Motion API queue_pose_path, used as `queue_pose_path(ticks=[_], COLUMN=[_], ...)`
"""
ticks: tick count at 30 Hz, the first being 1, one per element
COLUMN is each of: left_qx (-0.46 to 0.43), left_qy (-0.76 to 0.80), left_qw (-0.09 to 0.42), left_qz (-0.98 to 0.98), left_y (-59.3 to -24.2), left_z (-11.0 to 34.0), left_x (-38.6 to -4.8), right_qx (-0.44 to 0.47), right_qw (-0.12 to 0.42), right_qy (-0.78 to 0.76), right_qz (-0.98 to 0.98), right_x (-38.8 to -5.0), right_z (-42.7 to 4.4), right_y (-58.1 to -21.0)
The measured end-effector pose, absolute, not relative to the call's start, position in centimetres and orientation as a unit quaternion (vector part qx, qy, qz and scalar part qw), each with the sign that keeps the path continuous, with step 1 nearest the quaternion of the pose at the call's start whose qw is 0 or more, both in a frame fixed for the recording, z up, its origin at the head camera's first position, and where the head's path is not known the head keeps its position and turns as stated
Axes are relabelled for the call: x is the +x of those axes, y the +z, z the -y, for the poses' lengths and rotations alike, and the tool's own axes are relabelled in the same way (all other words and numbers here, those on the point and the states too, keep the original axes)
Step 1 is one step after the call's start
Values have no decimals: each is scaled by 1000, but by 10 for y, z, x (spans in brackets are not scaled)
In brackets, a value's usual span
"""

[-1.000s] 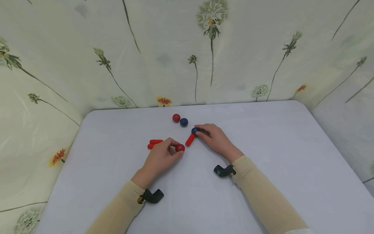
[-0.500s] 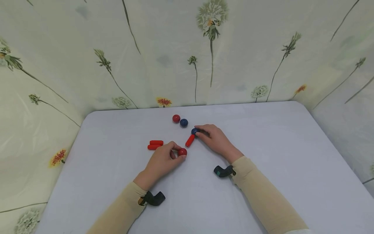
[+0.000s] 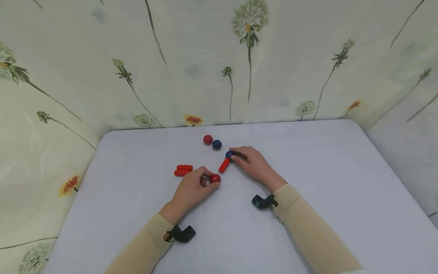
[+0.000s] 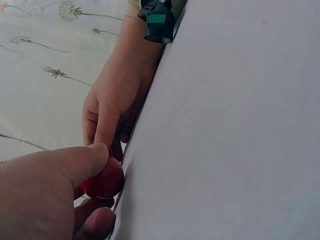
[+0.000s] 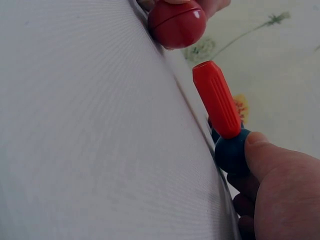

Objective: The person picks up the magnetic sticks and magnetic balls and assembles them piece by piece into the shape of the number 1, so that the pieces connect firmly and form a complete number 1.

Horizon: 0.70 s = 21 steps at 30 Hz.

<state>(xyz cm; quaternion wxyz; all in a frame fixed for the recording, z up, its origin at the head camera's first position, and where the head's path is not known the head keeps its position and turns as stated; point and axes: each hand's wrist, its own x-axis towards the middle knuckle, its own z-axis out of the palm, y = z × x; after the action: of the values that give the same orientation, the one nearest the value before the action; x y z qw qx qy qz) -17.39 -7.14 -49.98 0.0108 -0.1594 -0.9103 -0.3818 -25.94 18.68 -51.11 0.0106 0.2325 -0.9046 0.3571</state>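
My left hand (image 3: 192,190) pinches a red ball (image 3: 215,178) between thumb and fingers, low over the white table. The right hand (image 3: 254,163) grips a blue ball (image 3: 229,154) from its right side. A ribbed red rod (image 5: 216,100) touches that blue ball at one end, and its other end points toward the red ball. A gap separates the rod's free end from the red ball in the right wrist view. In the left wrist view, the thumb covers part of the red ball (image 4: 106,180), and the rod is hidden.
Beyond the hands, another red ball (image 3: 207,139) and another blue ball (image 3: 217,144) sit side by side. Two red rods (image 3: 184,167) lie parallel left of centre, partly behind the left hand. Flower-patterned cloth (image 3: 191,83) rises behind the white table (image 3: 308,152).
My left hand has drawn the red ball a little to the right and nearer to me, away from the rod's end. The right hand keeps its hold on the blue ball.
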Motion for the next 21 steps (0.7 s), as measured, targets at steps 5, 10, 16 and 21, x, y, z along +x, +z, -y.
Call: queue_pose_path(ticks=[5, 10, 16, 21], left_qx=[-163, -166, -165, -161], left_qy=[-380, -373, -372, -363], left_qw=[24, 32, 40, 38], left_qz=[910, 912, 913, 917], left_y=[-500, -502, -506, -506], left_z=[70, 70, 69, 67], left_x=[-175, -177, -180, -182], right_qx=[231, 236, 232, 230], right_qw=[13, 11, 10, 10], right_qy=[357, 358, 356, 355], right_qz=[905, 903, 905, 906], right_x=[-259, -260, -261, -260], right_z=[-188, -187, -186, -186], right_y=[-511, -511, -511, -511])
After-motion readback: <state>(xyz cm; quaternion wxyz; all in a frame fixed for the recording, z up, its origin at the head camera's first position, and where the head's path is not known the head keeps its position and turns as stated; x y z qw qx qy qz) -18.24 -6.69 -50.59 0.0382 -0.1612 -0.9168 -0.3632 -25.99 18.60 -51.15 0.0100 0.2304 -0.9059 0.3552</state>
